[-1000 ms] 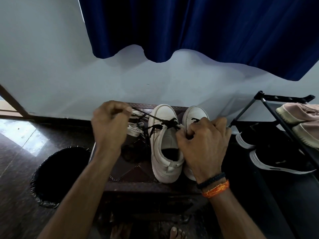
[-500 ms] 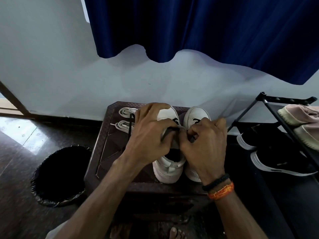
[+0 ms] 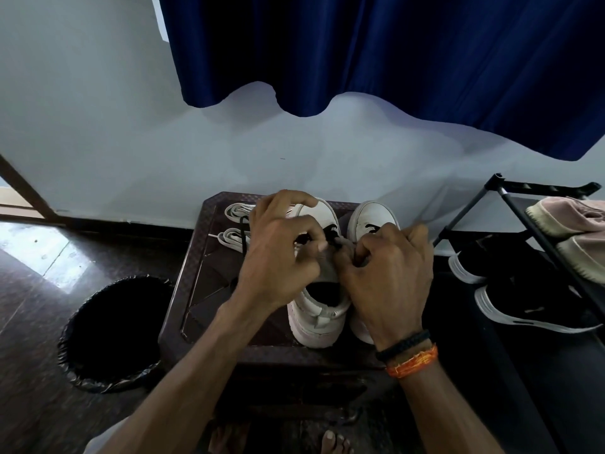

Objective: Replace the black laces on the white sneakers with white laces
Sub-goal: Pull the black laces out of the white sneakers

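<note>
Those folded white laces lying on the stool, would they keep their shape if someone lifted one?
Probably not. The white laces lie in flat, soft loops on the stool, so they would likely unfold and dangle. They look thin, so probably very light, and unlikely to roll.

Sneakers (image 3: 319, 309): looking smooth, matt white leather-like.
Table (image 3: 199, 290): showing dark brown textured plastic.
Floor (image 3: 29, 290): shining glossy.
Curtain (image 3: 393, 50): hanging as blue cloth.
</note>
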